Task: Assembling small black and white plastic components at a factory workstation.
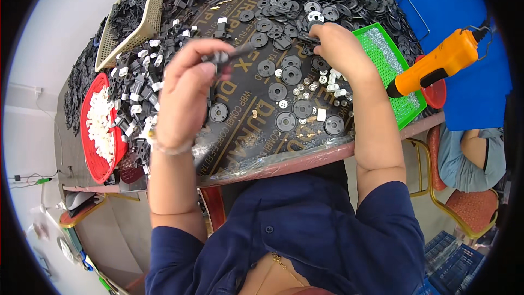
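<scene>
My left hand [188, 90] is raised over the table, its fingers closed round a dark plastic part [240, 50] that is blurred by motion. At the near edge of the heap of black discs [284, 5], my right hand [341, 49] bends down with its fingertips pinched at a black disc [309, 37], partly hidden by the fingers. Loose black discs with centre holes, such as one disc [291, 75], lie flat between my hands. Small white round pieces [307, 84] and white caps [334, 83] are scattered below my right wrist.
A red basket of white parts [98, 158] stands at the left, with black-and-white pieces [134, 90] beside it. Behind is a beige basket [155, 8] of black parts. At the right, an orange electric screwdriver [442, 63] hangs over a green tray [382, 57]. Someone sits farther right.
</scene>
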